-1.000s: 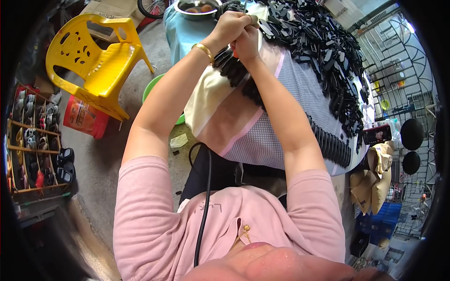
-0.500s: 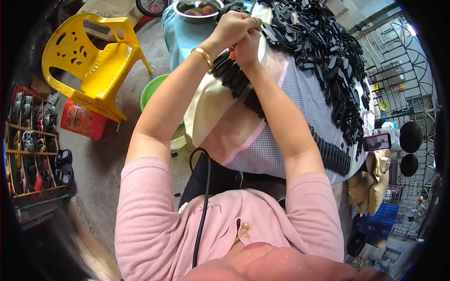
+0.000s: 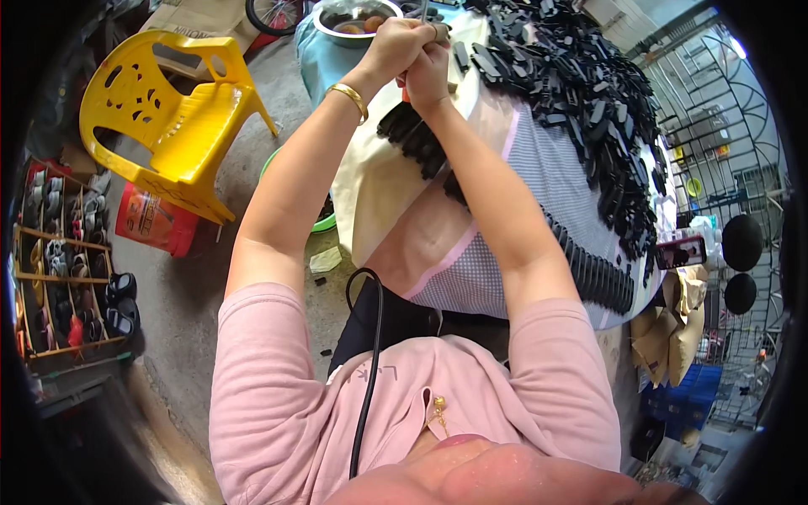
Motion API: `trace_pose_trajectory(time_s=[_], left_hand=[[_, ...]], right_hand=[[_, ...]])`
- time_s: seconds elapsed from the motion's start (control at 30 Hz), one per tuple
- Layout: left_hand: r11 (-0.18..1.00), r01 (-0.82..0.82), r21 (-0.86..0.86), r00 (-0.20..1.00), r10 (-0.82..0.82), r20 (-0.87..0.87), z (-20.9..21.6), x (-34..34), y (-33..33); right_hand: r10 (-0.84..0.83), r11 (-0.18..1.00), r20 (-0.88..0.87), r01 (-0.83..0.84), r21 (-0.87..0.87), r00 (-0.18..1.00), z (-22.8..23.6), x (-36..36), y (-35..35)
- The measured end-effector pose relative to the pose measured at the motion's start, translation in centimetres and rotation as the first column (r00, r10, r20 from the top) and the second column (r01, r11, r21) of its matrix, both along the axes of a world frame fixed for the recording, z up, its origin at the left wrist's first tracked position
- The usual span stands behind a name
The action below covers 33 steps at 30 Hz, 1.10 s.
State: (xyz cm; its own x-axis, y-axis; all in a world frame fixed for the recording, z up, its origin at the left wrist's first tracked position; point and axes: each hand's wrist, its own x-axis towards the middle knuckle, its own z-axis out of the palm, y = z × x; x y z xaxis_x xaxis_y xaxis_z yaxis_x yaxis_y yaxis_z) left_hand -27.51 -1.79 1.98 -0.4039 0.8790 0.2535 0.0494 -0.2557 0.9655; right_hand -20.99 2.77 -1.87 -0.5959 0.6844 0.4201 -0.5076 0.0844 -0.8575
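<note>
Near the table's far left part, my left hand point(image 3: 394, 47) and my right hand point(image 3: 428, 77) are closed together. An orange end point(image 3: 405, 94) sticks out below my right hand, and a thin metal shaft point(image 3: 424, 10) shows above the fingers; they look like parts of one hand tool, mostly hidden in the grip. Which hand bears it cannot be fully told. Just below my hands lies a row of black plastic pieces point(image 3: 414, 141), partly behind my right forearm. A large heap of black elongated pieces point(image 3: 581, 93) covers the table's far right.
Another neat row of black pieces point(image 3: 593, 273) runs along the near right of the cloth-covered table point(image 3: 539, 160). A metal bowl point(image 3: 347, 32) stands at the far left. Left are a yellow chair point(image 3: 181, 126), a red bucket point(image 3: 151, 223) and a green basin point(image 3: 324, 224). A black cable point(image 3: 370, 362) hangs before me.
Both clasped hands have shifted a little to the left, with the orange end and metal shaft moving along. The view has also shifted slightly.
</note>
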Motion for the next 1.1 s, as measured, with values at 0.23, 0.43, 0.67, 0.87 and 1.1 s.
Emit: trace_pose_trajectory(time_s=[0.23, 0.43, 0.67, 0.87, 1.1], left_hand=[[0.994, -0.036, -0.101, 0.98, 0.015, -0.198, 0.1, 0.0, 1.3], [0.999, 0.002, 0.043, 0.965, 0.009, -0.262, -1.3, -0.2, 3.0], [0.99, 0.095, 0.108, 0.99, -0.083, -0.113, -2.6, -1.4, 1.2], [0.872, -0.149, 0.466, 0.986, 0.098, 0.132, -1.3, -5.8, -3.1], [0.852, -0.524, 0.024, 0.572, 0.373, -0.731, -7.7, -6.2, -10.1]], right_hand=[[-0.04, 0.999, -0.067, 0.038, -0.036, 0.997, 0.4, 0.5, -0.2], [-0.065, 0.996, -0.062, 0.061, -0.062, 0.996, -0.1, 1.2, 0.3], [-0.044, 0.998, 0.04, 0.042, 0.05, 0.998, -1.0, 0.0, -0.3], [-0.255, 0.967, 0.063, 0.255, 0.004, 0.965, 2.9, 1.3, 0.3], [-0.725, 0.515, 0.522, -0.148, 0.844, 0.449, 6.3, 12.3, 5.8]])
